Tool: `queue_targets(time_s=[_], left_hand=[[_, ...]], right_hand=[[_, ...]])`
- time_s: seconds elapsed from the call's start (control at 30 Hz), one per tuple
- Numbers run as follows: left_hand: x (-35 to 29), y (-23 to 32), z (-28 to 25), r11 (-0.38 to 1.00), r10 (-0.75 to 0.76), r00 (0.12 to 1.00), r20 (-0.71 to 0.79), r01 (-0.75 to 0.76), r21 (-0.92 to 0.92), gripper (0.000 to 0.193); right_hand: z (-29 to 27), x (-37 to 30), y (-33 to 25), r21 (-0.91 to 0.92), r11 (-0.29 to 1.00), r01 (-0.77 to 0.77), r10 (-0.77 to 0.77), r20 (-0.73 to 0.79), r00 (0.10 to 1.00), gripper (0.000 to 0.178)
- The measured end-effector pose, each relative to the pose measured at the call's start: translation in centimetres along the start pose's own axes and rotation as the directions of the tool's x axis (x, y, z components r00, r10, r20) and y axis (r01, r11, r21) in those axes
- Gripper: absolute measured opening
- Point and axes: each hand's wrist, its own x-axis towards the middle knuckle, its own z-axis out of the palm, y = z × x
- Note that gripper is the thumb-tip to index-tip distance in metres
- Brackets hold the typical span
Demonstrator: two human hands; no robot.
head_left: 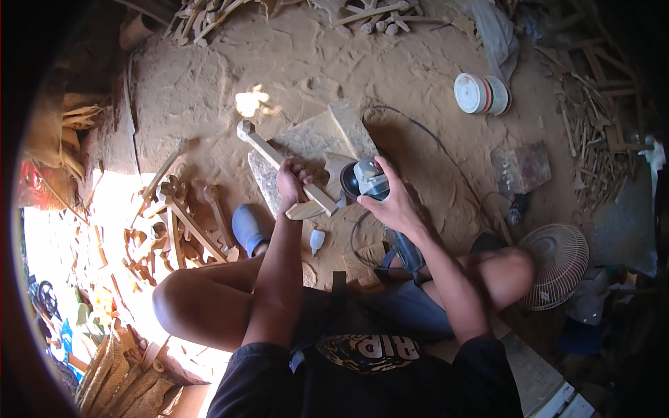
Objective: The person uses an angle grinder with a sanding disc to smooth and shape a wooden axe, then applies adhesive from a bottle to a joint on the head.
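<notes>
My left hand (291,182) is closed around a long squared wooden stick (265,148) with a faceted knob at its far end. A pale, pointed piece of wood (305,210) shows just below that hand; whether it is joined to the stick I cannot tell. To the right, my right hand (396,198) grips an angle grinder (373,178) by its head, its dark round disc facing the stick. The grinder's dark body (406,252) runs back beneath my right forearm. Beneath the stick lies a dusty, angular slab (306,134) with a raised edge.
Several knobbed wooden sticks (191,226) are heaped on the left, in bright sun. A black cord (439,143) curves over the sandy ground. At the right are a white tub (481,94), a dusty block (521,167) and a round fan guard (555,267). A small whitish object (317,241) lies near my feet.
</notes>
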Motion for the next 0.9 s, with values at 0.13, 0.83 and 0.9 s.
queue_targets(time_s=[0.13, 0.83, 0.9], left_hand=[[0.0, -0.3, 0.4, 0.999, -0.034, 0.999, 0.017, 0.034, -0.007, 0.021], [0.2, 0.5, -2.0, 0.979, 0.057, 0.989, 0.136, -0.082, 0.188, 0.023], [0.3, 3.0, -3.5, 0.936, -0.187, 0.84, 0.51, -0.005, 0.351, 0.03]], right_hand=[[-0.1, 0.2, 0.8, -0.229, 0.971, -0.068, 0.048, -0.094, 0.994, 0.097], [-6.3, -1.5, -2.0, -0.102, 0.994, -0.042, 0.01, -0.294, 0.956, 0.096], [-7.7, -2.0, -3.5, -0.013, 0.999, 0.045, -0.046, -0.357, 0.933, 0.096]])
